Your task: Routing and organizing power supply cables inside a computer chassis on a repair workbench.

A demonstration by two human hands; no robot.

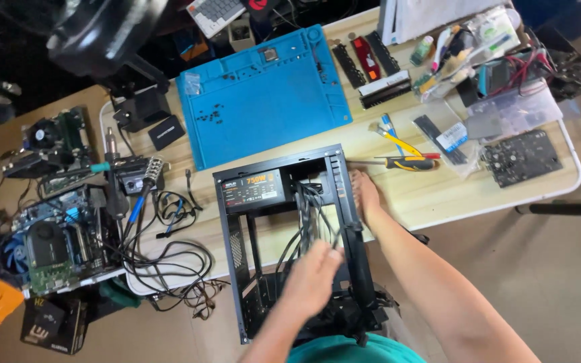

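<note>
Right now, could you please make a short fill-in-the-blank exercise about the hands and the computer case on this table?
1. The left hand reaches into the black computer case, among the bundle of black ____.
2. The right hand rests on the table beside the case's ____ side.
3. Behind the case lies a work mat coloured ____.
4. The screwdriver lying near the right hand has a handle of black and ____.

Missing words: cables; right; blue; yellow

Computer case [290, 249]: at the table's [425, 195] near edge, overhanging it.
Power supply [257, 190]: inside the case, far left corner.
Work mat [260, 94]: behind the case.
Screwdriver [405, 163]: right of the case.
Circuit board [520, 157]: near the right edge.
Cables [169, 255]: left of the case.
</note>
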